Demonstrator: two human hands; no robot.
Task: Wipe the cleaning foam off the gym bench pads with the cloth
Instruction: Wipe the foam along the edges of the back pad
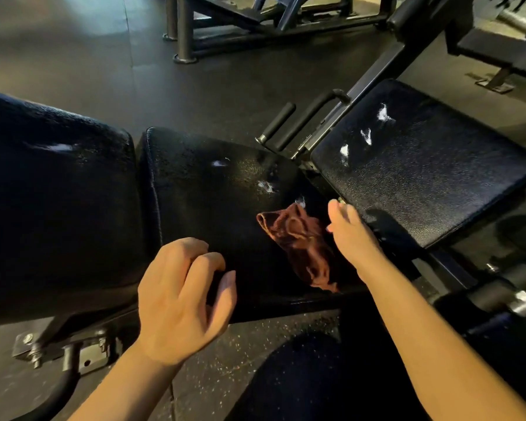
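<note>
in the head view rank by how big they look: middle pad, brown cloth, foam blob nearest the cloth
1. middle pad
2. brown cloth
3. foam blob, a small speck touching the cloth's top edge

You've got a rust-brown cloth (301, 241) with a paler edge on glossy black pebble-grained pads (213, 208), white foam (366, 135) dabs dotting them, and dark grey floor (73, 56), speckled pale near your feet.
</note>
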